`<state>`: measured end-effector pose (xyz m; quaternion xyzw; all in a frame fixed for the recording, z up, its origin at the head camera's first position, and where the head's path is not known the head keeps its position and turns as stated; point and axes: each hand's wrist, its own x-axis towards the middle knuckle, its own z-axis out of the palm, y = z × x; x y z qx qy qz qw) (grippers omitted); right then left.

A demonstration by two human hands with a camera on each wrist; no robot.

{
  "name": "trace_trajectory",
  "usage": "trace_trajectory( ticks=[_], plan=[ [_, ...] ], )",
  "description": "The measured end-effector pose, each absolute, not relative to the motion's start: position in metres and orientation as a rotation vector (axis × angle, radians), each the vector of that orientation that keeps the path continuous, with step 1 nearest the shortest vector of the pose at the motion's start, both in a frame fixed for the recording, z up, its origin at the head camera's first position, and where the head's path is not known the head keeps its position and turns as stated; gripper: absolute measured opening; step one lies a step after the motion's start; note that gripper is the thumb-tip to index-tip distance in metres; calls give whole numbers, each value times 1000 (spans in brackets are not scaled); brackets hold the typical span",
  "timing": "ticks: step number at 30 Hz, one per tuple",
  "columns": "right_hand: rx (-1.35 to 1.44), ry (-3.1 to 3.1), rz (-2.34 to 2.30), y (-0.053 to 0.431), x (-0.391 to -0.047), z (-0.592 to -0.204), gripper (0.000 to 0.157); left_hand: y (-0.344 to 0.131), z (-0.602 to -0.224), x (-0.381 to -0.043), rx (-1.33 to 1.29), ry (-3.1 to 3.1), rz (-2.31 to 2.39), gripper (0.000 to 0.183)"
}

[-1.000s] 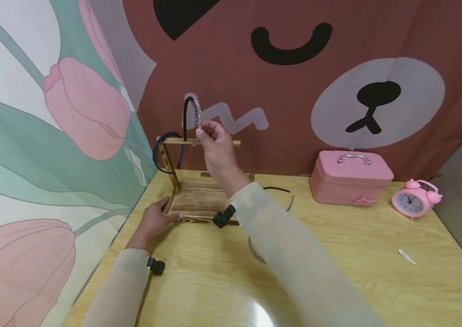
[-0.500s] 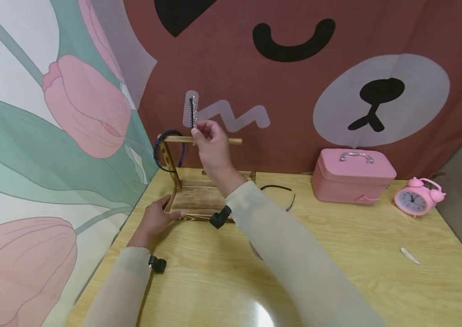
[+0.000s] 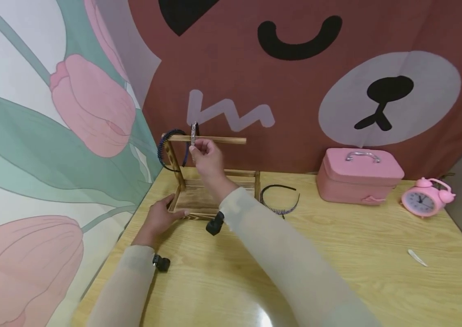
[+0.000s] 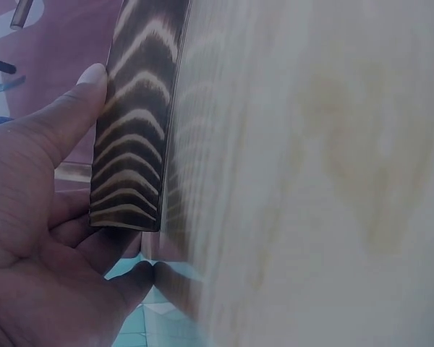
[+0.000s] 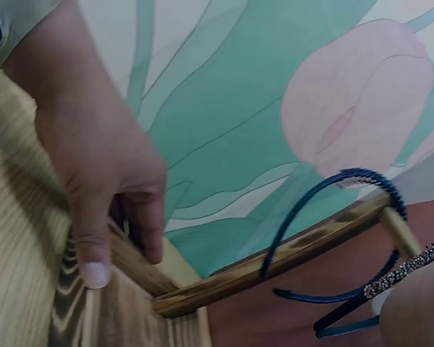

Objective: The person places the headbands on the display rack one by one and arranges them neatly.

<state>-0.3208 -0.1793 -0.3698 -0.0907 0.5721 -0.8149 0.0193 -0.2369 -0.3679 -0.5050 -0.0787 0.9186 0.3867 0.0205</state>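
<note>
Biggest thing by far was the reddish-brown bear hanging [image 3: 296,91], smooth and flat-looking, with the tulip-print hanging [image 3: 91,104] meeting it on the left. Under those sat a yellowish wood-grain table [image 3: 357,245], shiny enough to throw back a bright glare spot. The pale right sleeve [image 3: 288,254] stretched across it and blocked part of the view, including a bit of the wooden stand [image 3: 196,197]. That stand was scorched-looking, all dark wavy grain, with a flat base, one upright post and a rounded bar sticking out sideways from the top. Over to the right was a boxy pink case [image 3: 359,177] with rounded corners and a shiny metal-looking handle.

Hands: the left hand [image 3: 160,220] had the base gripped at its near left corner, thumb along the front edge. The right hand [image 3: 210,165] was pinching the sparkly headband, which straddled the bar; couldn't tell if it was resting there.

A round pink alarm clock [image 3: 422,200] stood beside the case. The dark blue headband [image 3: 160,152], toothed like a comb, hung at the bar's post end, the bumpy, glittery sparkly headband [image 3: 193,132] near it. Another toothed headband [image 3: 277,211] lay on the table right of the stand. Smallest was a thin white clip-like piece [image 3: 417,257].
</note>
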Motion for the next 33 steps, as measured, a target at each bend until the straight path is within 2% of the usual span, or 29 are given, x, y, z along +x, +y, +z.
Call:
trace_trajectory(
  ticks=[12, 33],
  plan=[
    [-271, 1895, -2466, -199, -323, -387, 9, -367, -507, -239, -262, 2850, 1239, 96],
    [-319, 2087, -2269, -210, -325, -379, 12, -366, -507, -238, -261, 2859, 1204, 95]
  ],
)
